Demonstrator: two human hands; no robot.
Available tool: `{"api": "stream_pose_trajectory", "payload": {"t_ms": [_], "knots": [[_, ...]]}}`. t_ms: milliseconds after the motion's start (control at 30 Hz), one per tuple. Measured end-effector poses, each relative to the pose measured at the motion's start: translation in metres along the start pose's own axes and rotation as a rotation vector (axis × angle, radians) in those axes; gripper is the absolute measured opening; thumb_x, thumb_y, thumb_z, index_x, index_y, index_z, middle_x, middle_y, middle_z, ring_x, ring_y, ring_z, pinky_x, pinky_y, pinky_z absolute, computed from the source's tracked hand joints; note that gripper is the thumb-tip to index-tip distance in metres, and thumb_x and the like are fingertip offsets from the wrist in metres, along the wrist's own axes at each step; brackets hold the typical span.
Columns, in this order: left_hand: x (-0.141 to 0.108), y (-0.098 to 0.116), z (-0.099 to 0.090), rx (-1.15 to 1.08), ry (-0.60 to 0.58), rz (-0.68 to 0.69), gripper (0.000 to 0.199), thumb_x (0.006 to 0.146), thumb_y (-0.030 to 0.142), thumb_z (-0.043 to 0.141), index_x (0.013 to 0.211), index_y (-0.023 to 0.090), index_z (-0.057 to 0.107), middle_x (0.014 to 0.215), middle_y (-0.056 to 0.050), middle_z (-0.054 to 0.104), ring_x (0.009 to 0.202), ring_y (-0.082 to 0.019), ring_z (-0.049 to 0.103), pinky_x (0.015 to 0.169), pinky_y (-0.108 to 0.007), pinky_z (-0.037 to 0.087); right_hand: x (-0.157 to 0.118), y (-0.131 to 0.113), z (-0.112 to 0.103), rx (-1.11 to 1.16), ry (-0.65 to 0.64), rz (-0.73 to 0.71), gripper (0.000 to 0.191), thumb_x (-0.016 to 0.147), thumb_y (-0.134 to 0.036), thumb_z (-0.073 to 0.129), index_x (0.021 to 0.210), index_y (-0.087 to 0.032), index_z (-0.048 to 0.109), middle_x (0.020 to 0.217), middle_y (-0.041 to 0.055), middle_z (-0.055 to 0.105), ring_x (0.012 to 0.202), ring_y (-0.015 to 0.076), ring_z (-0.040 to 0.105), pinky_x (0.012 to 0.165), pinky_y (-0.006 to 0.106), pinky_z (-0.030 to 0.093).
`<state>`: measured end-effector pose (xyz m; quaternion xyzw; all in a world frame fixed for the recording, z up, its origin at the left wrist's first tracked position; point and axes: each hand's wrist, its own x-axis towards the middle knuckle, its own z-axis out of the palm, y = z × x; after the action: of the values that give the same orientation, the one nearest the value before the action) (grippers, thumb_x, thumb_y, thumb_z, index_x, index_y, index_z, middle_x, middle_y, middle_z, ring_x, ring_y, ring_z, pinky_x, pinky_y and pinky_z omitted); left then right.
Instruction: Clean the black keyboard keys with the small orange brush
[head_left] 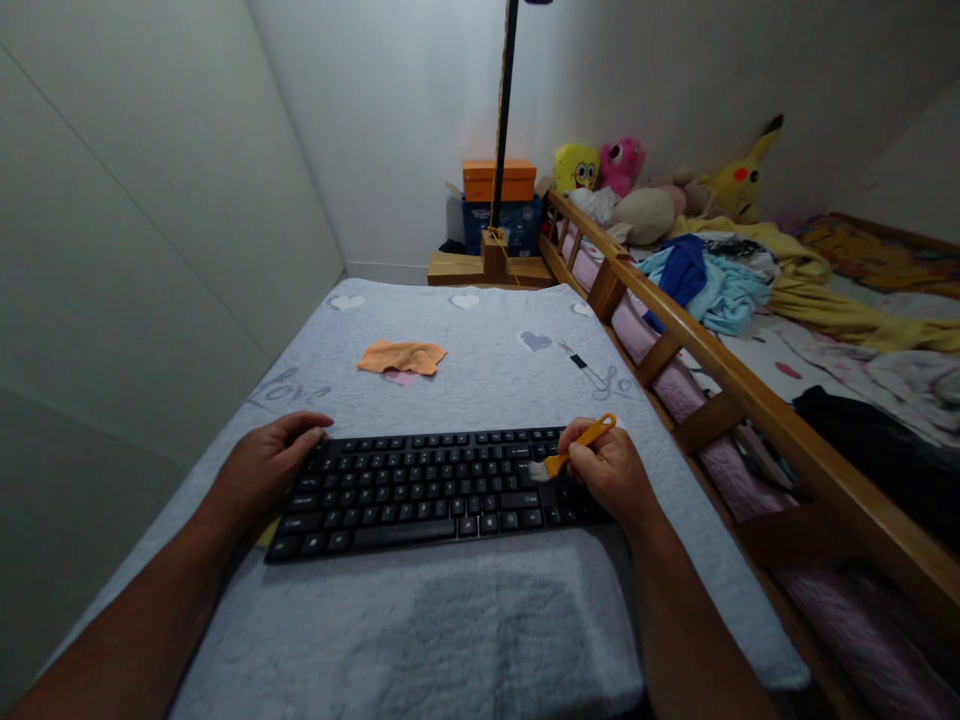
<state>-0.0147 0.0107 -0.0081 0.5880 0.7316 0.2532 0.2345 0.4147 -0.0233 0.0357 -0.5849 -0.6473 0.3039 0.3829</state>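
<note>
A black keyboard (412, 490) lies across the quilted cover in front of me. My left hand (266, 460) holds its left end, with the thumb by the upper corner and the fingers reaching along the edge. Over the keys on the right, my right hand (604, 465) grips a small brush (559, 462) with a yellow handle. The pale bristles touch or hover just above the keys near the enter key; I cannot tell which. My right hand hides much of the number pad. Something yellow (266, 533) shows beneath the keyboard's left end.
Beyond the keyboard lie an orange cloth (401, 357) and a thin wire tool (580, 363) with a black middle. A wooden bed rail (675, 320) runs along the right. Boxes (499, 182) stand behind a dark pole (504, 120); a wall (150, 250) borders the left.
</note>
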Motion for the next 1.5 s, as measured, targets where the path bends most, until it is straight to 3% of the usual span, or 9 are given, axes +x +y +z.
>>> {"api": "stream_pose_trajectory", "payload": {"t_ms": [433,1233,1333,1500], "knots": [[-0.0019,0.0009,0.0003,-0.046,-0.002,-0.019,0.05,0.083,0.054,0.055,0.112,0.018,0.074,0.098,-0.007,0.078,0.082,-0.025,0.071,0.067,-0.03,0.051,0.0003,-0.0027,-0.0013,0.126,-0.16,0.025,0.011,0.065,-0.025,0.049,0.059,-0.021,0.058,0.048,-0.0022,0.054,0.043,0.011,0.046,0.044,0.022,0.033],[-0.0018,0.0059,-0.0021,0.011,-0.006,-0.013,0.052,0.081,0.056,0.052,0.11,0.019,0.075,0.1,-0.007,0.078,0.086,-0.026,0.071,0.076,-0.033,0.052,-0.0014,-0.0055,-0.0077,0.258,-0.325,0.164,0.011,0.057,-0.027,0.05,0.058,-0.021,0.058,0.043,-0.0045,0.047,0.039,0.0096,0.041,0.038,0.02,0.027],[-0.0025,0.0046,-0.001,-0.013,0.005,-0.01,0.05,0.082,0.055,0.053,0.11,0.019,0.075,0.101,-0.008,0.079,0.088,-0.026,0.071,0.076,-0.032,0.053,-0.0013,-0.0046,-0.0077,0.326,-0.281,0.189,0.011,0.06,-0.03,0.053,0.06,-0.021,0.058,0.042,-0.005,0.047,0.038,0.0093,0.04,0.038,0.02,0.027],[-0.0032,0.0042,-0.0004,-0.034,0.009,-0.003,0.051,0.082,0.056,0.055,0.11,0.019,0.075,0.098,-0.007,0.079,0.085,-0.026,0.071,0.074,-0.031,0.054,-0.0001,-0.0031,0.0016,0.395,-0.032,0.093,0.018,0.076,-0.038,0.06,0.079,-0.02,0.064,0.057,-0.0013,0.062,0.048,0.0128,0.053,0.046,0.023,0.042]]}}
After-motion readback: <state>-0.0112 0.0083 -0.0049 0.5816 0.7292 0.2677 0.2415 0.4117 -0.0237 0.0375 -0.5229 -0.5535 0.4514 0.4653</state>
